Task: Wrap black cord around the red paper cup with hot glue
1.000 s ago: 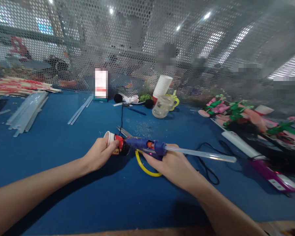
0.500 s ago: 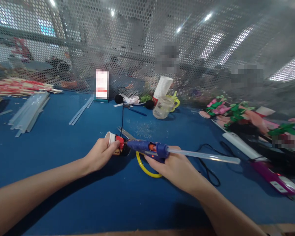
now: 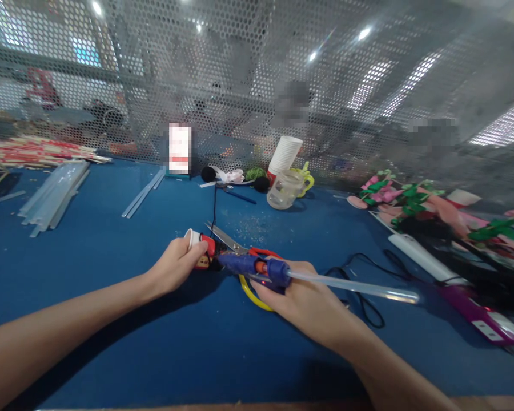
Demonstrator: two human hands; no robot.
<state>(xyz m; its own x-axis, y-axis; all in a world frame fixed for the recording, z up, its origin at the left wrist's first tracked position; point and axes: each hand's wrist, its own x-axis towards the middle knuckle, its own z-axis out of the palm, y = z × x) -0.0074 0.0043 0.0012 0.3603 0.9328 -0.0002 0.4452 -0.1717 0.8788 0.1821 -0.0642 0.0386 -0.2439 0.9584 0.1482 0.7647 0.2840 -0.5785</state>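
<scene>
My left hand [image 3: 176,264] is closed around a small paper cup [image 3: 192,238], tipped on its side, with red and black on its outside. Black yarn [image 3: 215,205] runs from the cup back across the table. A blue hot glue gun [image 3: 244,264] is gripped in my right hand [image 3: 302,297], its nozzle at the dark base of the cup; I cannot tell whether they touch. From the gun's rear sticks a long clear glue stick [image 3: 360,286]. Scissors [image 3: 227,238] with red and yellow handles lie under the gun, partly hidden by it and my right hand.
Loose glue sticks [image 3: 55,194] lie at the left. Along the back stand a bright screen [image 3: 180,149], stacked paper cups [image 3: 286,153] and a clear plastic mug [image 3: 283,191]. A purple power strip [image 3: 475,311], cords and artificial flowers [image 3: 385,191] crowd the right side. Perforated metal [image 3: 240,74] rises behind.
The glue gun's rear and my right hand have shifted slightly down and left, uncovering the scissors' red handle. The nozzle stays by the cup. My left hand has barely moved.
</scene>
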